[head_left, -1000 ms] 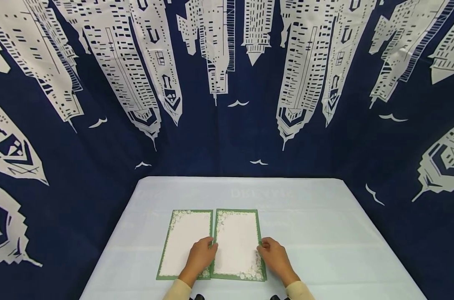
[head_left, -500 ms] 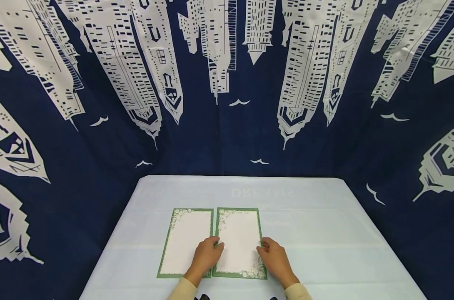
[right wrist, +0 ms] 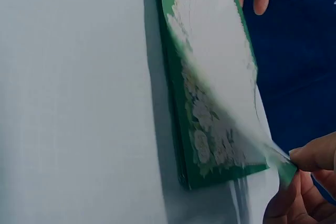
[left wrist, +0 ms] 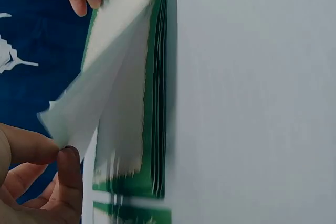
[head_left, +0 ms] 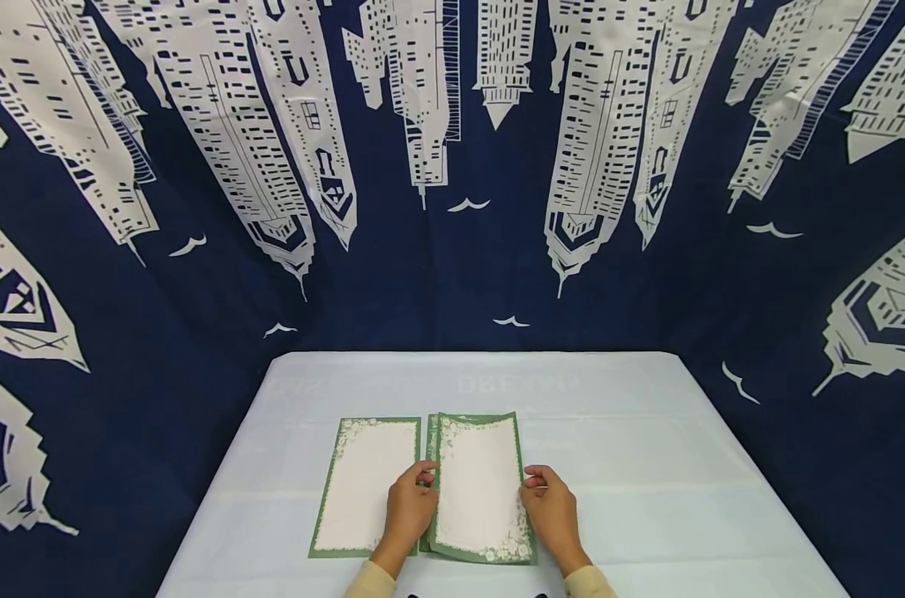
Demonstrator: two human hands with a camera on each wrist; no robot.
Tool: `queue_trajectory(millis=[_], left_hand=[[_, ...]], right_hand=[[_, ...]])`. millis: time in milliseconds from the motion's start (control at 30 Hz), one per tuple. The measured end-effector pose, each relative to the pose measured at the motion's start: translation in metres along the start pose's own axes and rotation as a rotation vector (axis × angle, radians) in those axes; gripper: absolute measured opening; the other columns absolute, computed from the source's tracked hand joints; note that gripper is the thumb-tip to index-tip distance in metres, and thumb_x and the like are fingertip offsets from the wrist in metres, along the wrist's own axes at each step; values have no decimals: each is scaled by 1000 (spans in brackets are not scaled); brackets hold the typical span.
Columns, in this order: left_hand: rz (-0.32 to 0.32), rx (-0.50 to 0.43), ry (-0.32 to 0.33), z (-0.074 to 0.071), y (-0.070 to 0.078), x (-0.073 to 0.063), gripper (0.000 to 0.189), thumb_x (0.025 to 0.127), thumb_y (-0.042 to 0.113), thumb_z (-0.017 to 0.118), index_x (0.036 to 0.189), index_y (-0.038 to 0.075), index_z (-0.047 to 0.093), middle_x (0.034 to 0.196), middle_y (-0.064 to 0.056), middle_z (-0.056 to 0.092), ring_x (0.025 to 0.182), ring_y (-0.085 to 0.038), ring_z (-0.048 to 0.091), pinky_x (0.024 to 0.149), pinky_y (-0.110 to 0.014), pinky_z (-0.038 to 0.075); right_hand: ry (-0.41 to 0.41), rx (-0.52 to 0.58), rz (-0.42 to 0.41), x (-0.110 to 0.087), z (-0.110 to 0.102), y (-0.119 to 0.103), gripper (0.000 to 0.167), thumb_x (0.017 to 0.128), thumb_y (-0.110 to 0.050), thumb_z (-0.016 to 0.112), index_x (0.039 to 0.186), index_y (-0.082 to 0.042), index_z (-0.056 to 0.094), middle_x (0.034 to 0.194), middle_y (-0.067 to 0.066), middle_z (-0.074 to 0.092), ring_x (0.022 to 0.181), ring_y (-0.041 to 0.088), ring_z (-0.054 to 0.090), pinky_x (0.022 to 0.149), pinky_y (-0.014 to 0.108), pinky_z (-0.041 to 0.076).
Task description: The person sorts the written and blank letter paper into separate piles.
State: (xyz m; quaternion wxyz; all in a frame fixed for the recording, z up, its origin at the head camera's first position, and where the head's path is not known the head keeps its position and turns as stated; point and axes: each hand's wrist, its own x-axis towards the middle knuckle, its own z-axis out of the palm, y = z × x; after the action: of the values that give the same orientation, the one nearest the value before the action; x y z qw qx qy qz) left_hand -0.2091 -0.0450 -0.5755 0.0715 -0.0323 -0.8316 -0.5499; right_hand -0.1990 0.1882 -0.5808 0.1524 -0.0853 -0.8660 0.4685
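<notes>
Between my hands a white sheet with a green flowered border (head_left: 478,482) is lifted and slightly bowed. My left hand (head_left: 410,508) pinches its left edge, and my right hand (head_left: 553,511) pinches its right edge. Under it lies a stack of matching sheets (left wrist: 149,145), whose layered green edges show in the left wrist view. The right wrist view shows the raised sheet (right wrist: 220,61) peeled up from a flowered corner of the stack (right wrist: 205,140). To the left, a similar bordered sheet (head_left: 366,486) lies flat, separated from the stack by a narrow gap.
The sheets lie near the front of a table with a pale cloth (head_left: 647,482). Behind and around it hangs a dark blue fabric (head_left: 482,274) printed with white buildings and birds. Cream sleeves (head_left: 370,581) cover the forearms.
The top sheet has come up off the stack and shifted slightly right, uncovering the stack's left edge. The left hand has moved onto that sheet's left edge. The left sheet stays put.
</notes>
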Motion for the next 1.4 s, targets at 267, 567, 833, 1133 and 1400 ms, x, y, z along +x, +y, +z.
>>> queue_trajectory(millis=[267, 567, 833, 1133, 1400], left_hand=[[-33, -105, -42, 34, 19, -9, 37, 81, -8, 65, 118, -7, 69, 96, -7, 69, 84, -20, 69, 69, -27, 55], [16, -144, -143, 88, 37, -5, 35, 84, -7, 64, 118, -9, 68, 90, -2, 67, 76, -7, 60, 66, -26, 52], [4, -38, -303, 117, 54, 0, 37, 93, 7, 63, 125, -11, 64, 81, 3, 62, 63, -5, 47, 69, -28, 48], [-62, 32, -420, 115, 60, -4, 45, 94, 16, 64, 125, -16, 56, 85, -6, 52, 75, -21, 51, 66, -35, 44], [-53, 38, -474, 88, 64, -3, 48, 96, 24, 66, 133, -6, 58, 115, -17, 64, 108, -38, 62, 90, -53, 51]], right_hand=[[101, -28, 30, 0, -42, 14, 19, 86, 2, 71, 105, -1, 73, 89, 4, 70, 80, 14, 64, 71, 24, 51], [145, -133, 72, 6, -90, 40, 19, 93, -3, 65, 111, 1, 71, 97, 10, 72, 90, 28, 68, 77, 34, 52], [198, -161, 101, 14, -107, 66, 19, 94, -4, 61, 110, 3, 70, 96, 13, 71, 92, 35, 69, 74, 36, 52], [97, -221, 157, 21, -108, 80, 26, 95, -9, 57, 113, 7, 66, 97, 16, 69, 89, 34, 65, 75, 44, 50], [18, -238, 133, 21, -94, 59, 34, 97, -11, 57, 122, 11, 61, 113, 29, 63, 105, 45, 62, 87, 58, 49]])
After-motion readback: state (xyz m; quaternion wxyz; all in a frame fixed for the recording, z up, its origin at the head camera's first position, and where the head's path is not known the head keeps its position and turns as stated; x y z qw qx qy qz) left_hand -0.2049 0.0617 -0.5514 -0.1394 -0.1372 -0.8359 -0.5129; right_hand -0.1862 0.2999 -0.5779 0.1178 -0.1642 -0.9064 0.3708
